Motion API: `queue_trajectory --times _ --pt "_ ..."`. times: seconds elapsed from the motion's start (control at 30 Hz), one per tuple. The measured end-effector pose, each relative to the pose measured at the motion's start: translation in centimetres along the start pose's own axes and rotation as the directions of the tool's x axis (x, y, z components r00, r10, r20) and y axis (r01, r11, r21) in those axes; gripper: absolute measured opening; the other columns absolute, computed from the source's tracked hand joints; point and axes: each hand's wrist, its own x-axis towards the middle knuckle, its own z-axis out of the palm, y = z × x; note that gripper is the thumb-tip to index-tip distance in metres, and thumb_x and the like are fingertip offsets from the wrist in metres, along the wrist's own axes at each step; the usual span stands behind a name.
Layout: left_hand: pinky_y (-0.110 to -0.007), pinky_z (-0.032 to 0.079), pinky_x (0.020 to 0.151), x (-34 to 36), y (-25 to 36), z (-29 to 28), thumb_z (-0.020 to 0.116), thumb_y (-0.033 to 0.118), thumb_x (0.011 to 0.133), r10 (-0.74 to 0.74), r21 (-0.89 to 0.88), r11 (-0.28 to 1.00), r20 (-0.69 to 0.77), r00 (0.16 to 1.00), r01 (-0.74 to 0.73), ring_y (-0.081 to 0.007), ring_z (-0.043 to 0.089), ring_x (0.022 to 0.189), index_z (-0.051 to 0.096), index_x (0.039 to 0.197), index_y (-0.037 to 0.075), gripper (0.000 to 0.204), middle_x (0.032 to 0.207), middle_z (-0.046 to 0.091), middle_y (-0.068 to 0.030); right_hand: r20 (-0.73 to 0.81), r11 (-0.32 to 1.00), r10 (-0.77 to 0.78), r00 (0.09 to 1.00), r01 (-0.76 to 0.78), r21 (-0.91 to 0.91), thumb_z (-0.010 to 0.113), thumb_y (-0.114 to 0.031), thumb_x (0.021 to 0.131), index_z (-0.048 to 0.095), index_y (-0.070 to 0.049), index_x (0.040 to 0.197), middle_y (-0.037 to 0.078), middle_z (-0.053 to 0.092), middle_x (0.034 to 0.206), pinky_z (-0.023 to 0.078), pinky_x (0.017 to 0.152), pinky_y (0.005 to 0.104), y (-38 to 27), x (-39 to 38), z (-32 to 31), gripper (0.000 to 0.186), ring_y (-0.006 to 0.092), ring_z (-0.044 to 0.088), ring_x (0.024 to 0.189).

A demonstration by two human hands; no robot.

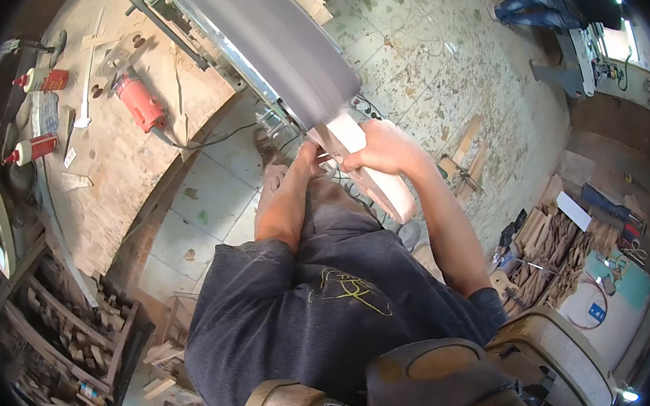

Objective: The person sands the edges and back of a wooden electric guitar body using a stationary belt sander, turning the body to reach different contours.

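A pale, shaped wooden piece (390, 191) is pressed with its far end at the rounded nose of a wide grey belt sander (280, 48). My right hand (384, 148) is wrapped over the piece near its middle. On the piece's left side, close to the sander's end, my left hand (310, 156) has its fingers closed at the wood's edge, partly hidden. From there the piece slants back toward my body, its near end above my lap.
A red power tool (140, 102) with a cord lies on the wooden workbench (127, 189) at left, beside red-and-white bottles (44, 79). Wood scraps (549, 249) are stacked at right. Another person (555, 9) stands at the far right. Loose wooden strips (469, 148) lie on the dusty floor.
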Motion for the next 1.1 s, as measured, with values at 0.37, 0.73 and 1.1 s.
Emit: queue_trajectory --times 0.37,0.73,1.1 --pt "-0.076 0.028 0.105 3.6 -1.7 -1.8 0.051 0.043 0.092 0.014 -0.044 0.999 -0.001 1.0 -0.014 -0.0312 0.055 0.119 0.058 0.133 0.014 0.051 0.135 0.056 -0.0065 -0.012 0.998 0.018 1.0 -0.017 0.054 0.074 -0.048 0.061 0.073 0.008 0.09 0.028 0.071 0.087 0.055 0.074 0.0421 -0.8 2.1 -0.7 0.063 0.0378 0.07 0.08" --pt "-0.064 0.017 0.117 0.5 -1.4 -5.5 0.039 0.029 0.1 0.262 -0.086 0.961 -0.027 0.965 -0.263 -0.0313 0.037 0.144 0.056 0.136 0.006 0.046 0.145 0.054 -0.0137 -0.302 0.919 -0.296 0.906 0.356 0.168 0.079 -0.036 0.062 0.058 0.004 0.129 0.028 0.063 0.117 0.048 0.096 0.0433 9.2 -8.2 7.2 0.08 0.042 0.062 0.111" --pt "-0.042 0.027 0.117 -16.1 -0.2 5.7 0.048 0.032 0.107 0.71 0.101 0.696 0.046 0.702 -0.711 -0.0197 0.043 0.133 0.048 0.136 0.007 0.038 0.136 0.053 -0.0028 -0.518 0.787 -0.41 0.751 0.578 0.216 0.077 -0.023 0.06 0.05 0.001 0.142 0.024 0.058 0.127 0.043 0.106 0.0455 17.1 -20.3 10.6 0.09 0.043 0.055 0.121"
